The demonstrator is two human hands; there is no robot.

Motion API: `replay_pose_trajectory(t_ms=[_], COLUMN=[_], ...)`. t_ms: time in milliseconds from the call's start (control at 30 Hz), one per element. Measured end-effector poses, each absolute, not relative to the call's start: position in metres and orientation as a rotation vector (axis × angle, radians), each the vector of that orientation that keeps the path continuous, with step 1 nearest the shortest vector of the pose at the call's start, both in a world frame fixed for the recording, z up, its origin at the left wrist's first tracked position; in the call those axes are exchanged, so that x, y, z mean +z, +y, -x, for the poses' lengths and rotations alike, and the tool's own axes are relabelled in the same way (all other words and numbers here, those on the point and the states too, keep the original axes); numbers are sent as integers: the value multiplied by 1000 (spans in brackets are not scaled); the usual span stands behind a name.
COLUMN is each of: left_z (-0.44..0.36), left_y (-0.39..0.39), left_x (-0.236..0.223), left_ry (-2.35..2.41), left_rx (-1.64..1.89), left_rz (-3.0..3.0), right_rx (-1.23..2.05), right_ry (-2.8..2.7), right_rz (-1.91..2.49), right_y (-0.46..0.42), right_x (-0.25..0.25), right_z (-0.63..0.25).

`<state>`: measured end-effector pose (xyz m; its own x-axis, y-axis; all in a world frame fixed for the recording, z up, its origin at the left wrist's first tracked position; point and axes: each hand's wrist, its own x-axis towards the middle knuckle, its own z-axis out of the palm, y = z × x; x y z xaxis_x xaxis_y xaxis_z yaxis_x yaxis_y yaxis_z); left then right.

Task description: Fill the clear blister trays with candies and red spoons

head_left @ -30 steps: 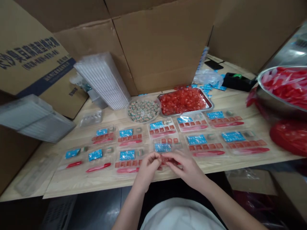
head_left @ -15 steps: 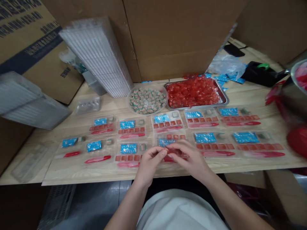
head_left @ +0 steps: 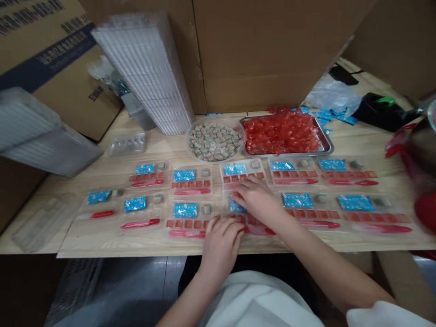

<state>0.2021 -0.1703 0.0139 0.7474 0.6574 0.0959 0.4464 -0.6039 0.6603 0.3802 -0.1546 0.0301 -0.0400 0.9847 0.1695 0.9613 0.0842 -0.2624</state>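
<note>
My right hand (head_left: 256, 200) lies spread over a clear plastic blister tray (head_left: 250, 222), its fingers next to a blue sachet (head_left: 237, 206). My left hand (head_left: 221, 243) rests at the tray's near left corner, fingers curled, with nothing visible in them. Red squares and a red spoon (head_left: 258, 230) lie in that tray, partly hidden by my hands. Several similar trays surround it, each with a blue sachet, red squares and a red spoon, such as the one at front left (head_left: 187, 222).
Behind the trays stand a round plate of wrapped sweets (head_left: 215, 141) and a steel tray of red wrapped sweets (head_left: 284, 134). A tall stack of clear trays (head_left: 143, 75) leans at back left. A steel bowl (head_left: 424, 141) sits at the right edge. Cardboard box walls (head_left: 259, 50) rise behind.
My hands have separated. They no longer pinch the small red piece together. My right hand has moved forward over the tray, my left has dropped to its near edge, and the view has shifted slightly.
</note>
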Motion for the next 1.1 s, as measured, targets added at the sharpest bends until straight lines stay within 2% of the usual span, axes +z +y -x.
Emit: replay_pose_trajectory(t_ms=[133,300,400,533,800,1100], left_z=[-203,-202,-205,-210,-208,-208], left_y=[-169,-167,-166,-165,-163,-160], left_x=[12,3,0,2,5,2], left_ry=[831,788,709,641,645,633], left_rx=[437,525,534,509,430,384], left_rz=[-2373,-2431,-2478,-2537,-2478,-2474], right_rx=[82,-5,78,29,-126,-143], right_ry=[-1900,-1447,-1421,-1346,-1432,-1518], right_rz=[1942,2117,2166,2208,2256,2197], right_y=[-169,-233,-257,-254,-254,-247], right_x=[31,22,5,-9,-2,-2], right_z=[-393,-416,-405,-382,-367,-357])
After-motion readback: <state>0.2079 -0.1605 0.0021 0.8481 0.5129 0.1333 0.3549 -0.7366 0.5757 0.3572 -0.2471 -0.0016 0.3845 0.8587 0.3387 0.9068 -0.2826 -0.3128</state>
